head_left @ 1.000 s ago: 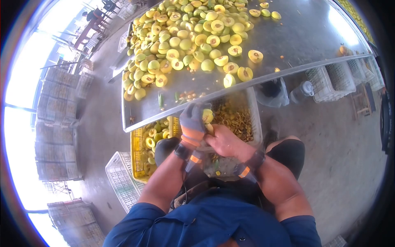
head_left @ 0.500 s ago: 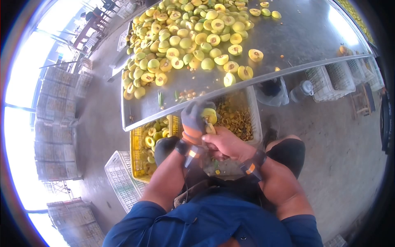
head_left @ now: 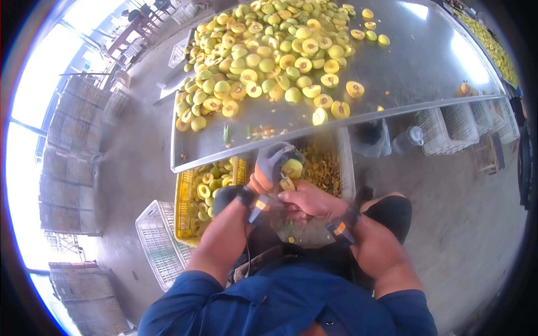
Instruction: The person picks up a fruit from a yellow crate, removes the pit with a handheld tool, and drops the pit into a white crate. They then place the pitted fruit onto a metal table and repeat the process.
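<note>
My left hand (head_left: 273, 161), in a grey and orange glove, grips a yellow-green fruit half (head_left: 292, 168) below the table's front edge. My bare right hand (head_left: 308, 198) is closed around a short tan-handled tool (head_left: 287, 183), whose tip meets the fruit; its exact kind is hard to make out. Under my hands, a pale crate (head_left: 347, 162) contains many brownish-yellow scraps. To the left, a yellow crate (head_left: 182, 207) holds hollowed fruit halves (head_left: 204, 191). A large heap of halved fruit (head_left: 263, 61), many with pits showing, lies on the metal table.
The metal table (head_left: 403, 67) has a raised front lip above my hands. A white crate (head_left: 159, 246) stands left of the yellow one. White crates (head_left: 448, 129), a plastic jug (head_left: 412, 137) and a clear bag (head_left: 380, 143) sit under the table's right side. Stacked crates (head_left: 70, 162) stand far left.
The view has shifted slightly, so the table and heap appear a little lower and further right. The fruit half has turned in my left hand, showing more of its rounded skin.
</note>
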Available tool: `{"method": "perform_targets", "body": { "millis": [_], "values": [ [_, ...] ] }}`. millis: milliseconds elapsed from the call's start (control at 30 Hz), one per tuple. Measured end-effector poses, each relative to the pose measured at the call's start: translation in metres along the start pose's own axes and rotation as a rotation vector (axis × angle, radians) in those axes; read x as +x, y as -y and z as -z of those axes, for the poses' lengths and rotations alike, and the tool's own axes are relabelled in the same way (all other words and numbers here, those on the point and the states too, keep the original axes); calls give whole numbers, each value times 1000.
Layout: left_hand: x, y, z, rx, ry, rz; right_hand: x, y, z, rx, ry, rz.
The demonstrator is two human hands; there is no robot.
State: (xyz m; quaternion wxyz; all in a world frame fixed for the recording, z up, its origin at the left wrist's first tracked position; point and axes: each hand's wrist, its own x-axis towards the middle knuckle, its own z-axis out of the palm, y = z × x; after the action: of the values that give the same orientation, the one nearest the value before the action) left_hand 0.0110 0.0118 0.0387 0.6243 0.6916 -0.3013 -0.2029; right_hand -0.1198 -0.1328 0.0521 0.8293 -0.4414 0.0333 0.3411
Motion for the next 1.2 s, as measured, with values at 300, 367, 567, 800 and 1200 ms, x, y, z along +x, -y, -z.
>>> {"method": "perform_targets", "body": {
  "millis": [300, 367, 567, 800, 1200],
  "values": [
    [-34, 28, 58, 538, -428, -232, 32, -39, 23, -347, -328, -51],
    [-55, -13, 73, 708, -416, -280, 39, -42, 21, -429, -343, -18],
    [-145, 15, 174, 337, -745, 150, 28, -19, -2, -491, -356, 13],
    [-142, 33, 204, 918, -916, 409, 36, -30, 7, -664, -394, 66],
    [123, 99, 209, 1007, -468, 454, 43, -5, 0, -699, -456, 112]
  ]
}}
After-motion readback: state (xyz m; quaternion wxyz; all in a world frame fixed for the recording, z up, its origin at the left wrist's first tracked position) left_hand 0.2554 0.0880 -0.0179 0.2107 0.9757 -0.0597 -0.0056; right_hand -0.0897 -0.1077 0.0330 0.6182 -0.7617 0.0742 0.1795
